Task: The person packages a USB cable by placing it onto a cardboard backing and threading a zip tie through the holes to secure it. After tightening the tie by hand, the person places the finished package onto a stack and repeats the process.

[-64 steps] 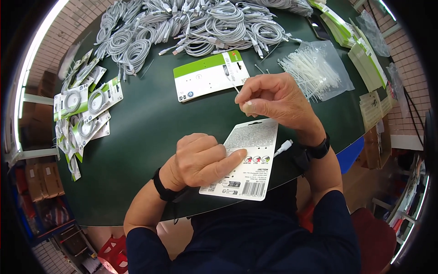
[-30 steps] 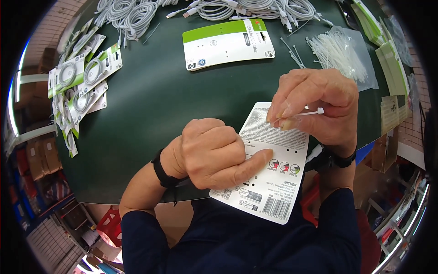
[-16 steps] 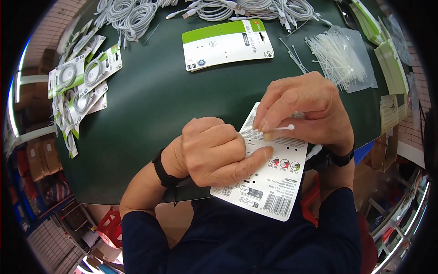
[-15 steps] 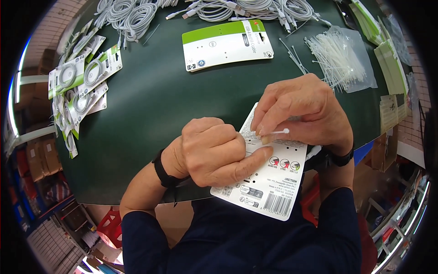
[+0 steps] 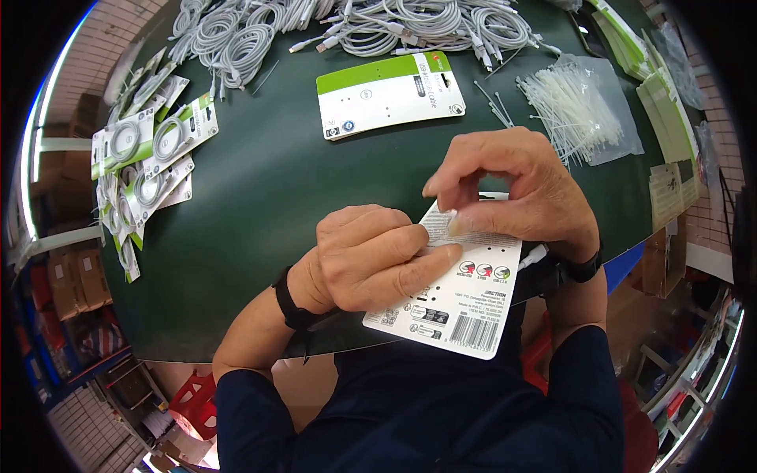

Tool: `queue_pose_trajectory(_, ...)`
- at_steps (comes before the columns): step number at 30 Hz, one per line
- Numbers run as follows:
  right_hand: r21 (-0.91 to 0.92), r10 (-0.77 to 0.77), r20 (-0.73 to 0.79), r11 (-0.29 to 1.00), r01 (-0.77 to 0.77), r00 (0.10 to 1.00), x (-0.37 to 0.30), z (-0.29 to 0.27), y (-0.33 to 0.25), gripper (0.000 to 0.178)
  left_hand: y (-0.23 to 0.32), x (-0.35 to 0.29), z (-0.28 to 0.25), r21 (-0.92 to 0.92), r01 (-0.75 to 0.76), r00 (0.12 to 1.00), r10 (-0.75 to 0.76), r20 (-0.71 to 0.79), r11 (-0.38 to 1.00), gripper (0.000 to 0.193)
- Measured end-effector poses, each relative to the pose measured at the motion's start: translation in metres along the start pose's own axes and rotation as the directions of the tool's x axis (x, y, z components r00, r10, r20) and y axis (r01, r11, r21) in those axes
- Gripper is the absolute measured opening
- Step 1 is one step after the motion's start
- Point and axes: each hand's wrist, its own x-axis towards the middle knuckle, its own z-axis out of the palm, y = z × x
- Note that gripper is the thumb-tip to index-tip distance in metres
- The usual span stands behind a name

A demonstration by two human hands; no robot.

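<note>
Our left hand [image 5: 374,260] grips a printed card [image 5: 441,303] at the desk's [image 5: 260,213] near edge, symbols [image 5: 484,271] and barcode [image 5: 473,334] facing up. Since half a second ago, our right hand's [image 5: 516,185] index finger [image 5: 449,165] has lifted from its thumb [image 5: 489,220]; we cannot tell if it pinches anything. White ties [image 5: 572,110] spill from a clear bag [image 5: 628,130].

The barcoded card [image 5: 473,303] is made of smooth, stiff paperboard, printed with a faint sheen. Similar smooth paperboard is seen in the green-and-white card stack [image 5: 390,96]. The desk [image 5: 260,205] is surfaced smooth and softly glossy where light is caught. The coiled cables [image 5: 248,47] are sheathed in matt grey. Translucent plastic is shown by the cable ties [image 5: 572,110], surrounded by a thin, shiny plastic bag [image 5: 627,134]. The shirt [image 5: 457,418] is made of matt cloth.
</note>
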Motion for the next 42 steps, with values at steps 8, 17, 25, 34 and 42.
queue_pose_trajectory(8,-0.011,-0.163,-0.683,0.977,0.213,0.712,0.0,-0.015,0.009,0.024,-0.017,0.006,0.018,-0.292,0.411,0.771,-0.5,-0.394,0.864,0.021)
queue_pose_trajectory(17,-0.794,-0.739,-0.098,0.462,0.396,0.666,0.013,0.01,0.015,0.028,-0.036,0.054,0.025,-0.876,0.33,0.317,-0.916,-0.247,0.351,0.029)
queue_pose_trajectory(25,-0.919,-0.736,-0.022,0.281,0.277,0.677,0.016,0.013,0.031,0.034,-0.039,0.064,0.054,-0.903,0.211,0.268,-0.911,-0.314,0.373,0.027)
queue_pose_trajectory(34,-0.914,-0.738,-0.016,0.285,0.289,0.675,0.014,0.02,0.029,0.032,-0.044,0.06,0.053,-0.878,0.254,0.287,-0.898,-0.333,0.407,0.024)
queue_pose_trajectory(42,-0.824,-0.753,-0.01,0.379,0.421,0.658,0.01,0.024,0.027,0.032,-0.04,0.067,0.042,-0.862,0.353,0.252,-0.924,-0.288,0.365,0.021)
